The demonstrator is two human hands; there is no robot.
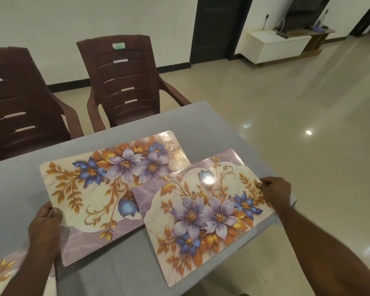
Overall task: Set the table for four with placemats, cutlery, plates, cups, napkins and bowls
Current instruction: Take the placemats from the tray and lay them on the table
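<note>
The left hand (44,226) has its grip closed on the near left corner of one placemat (98,189), thumb on top and fingers curled under the edge. That mat lies flat on the grey tabletop (19,180) and stretches away from this grip toward the two brown chairs (124,82) on the far side. The right hand (276,190) has its grip closed on the right edge of a second placemat (205,212), fingers pinching the rim. From this grip the second mat runs leftward, its left part lying over the first mat's right end, while its near corner juts past the tabletop's edge. Below the left forearm, a third placemat (0,274) shows partly at the near left corner of the view.
</note>
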